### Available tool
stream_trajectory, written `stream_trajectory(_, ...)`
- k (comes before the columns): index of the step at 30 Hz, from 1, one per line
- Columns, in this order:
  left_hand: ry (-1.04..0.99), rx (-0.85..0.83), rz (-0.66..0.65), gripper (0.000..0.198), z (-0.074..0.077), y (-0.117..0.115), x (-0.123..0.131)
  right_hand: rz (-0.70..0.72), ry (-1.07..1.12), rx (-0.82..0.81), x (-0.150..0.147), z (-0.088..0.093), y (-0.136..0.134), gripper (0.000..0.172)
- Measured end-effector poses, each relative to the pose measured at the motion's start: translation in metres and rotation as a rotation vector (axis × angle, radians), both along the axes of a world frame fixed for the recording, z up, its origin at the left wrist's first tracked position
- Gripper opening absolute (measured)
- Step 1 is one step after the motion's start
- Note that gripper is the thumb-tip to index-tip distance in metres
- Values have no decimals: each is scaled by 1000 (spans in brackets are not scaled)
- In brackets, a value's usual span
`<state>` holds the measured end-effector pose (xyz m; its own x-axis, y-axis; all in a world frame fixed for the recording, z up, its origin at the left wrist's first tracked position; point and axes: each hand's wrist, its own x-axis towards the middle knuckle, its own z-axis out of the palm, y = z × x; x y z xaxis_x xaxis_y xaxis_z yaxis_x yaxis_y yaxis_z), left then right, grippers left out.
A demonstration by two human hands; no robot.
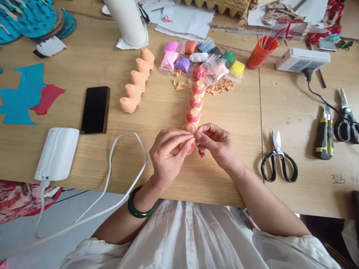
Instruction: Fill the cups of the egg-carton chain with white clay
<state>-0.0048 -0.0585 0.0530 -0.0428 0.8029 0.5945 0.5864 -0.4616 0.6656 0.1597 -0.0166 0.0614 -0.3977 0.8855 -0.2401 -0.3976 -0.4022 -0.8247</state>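
Note:
A strip of bumpy egg-carton cups (193,115), orange with pink-red patches, stands lengthwise on the table before me. Over its near end my left hand (168,153) and my right hand (217,144) meet, fingertips pinched together. Whatever lies between the fingertips is too small or hidden to make out. The nearest cup shows partly beneath my fingers. A plain peach-orange strip of cups (137,82) lies to the left. Beyond the patterned strip are small bags of coloured clay (200,71) and orange scraps (221,86).
Black-handled scissors (277,158), a yellow-black cutter (325,134) and more scissors (346,123) lie right. A power strip (303,59) and red cup (259,54) stand behind. Left are a phone (95,110), a white power bank (57,153) with a looping cable, and a paper roll (126,22).

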Motion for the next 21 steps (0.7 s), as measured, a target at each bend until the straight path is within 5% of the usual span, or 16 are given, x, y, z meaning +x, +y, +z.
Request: stream_trajectory(21,-7,22,24,9,-1,-3,-2,101,21,2,1,-1,-1,43)
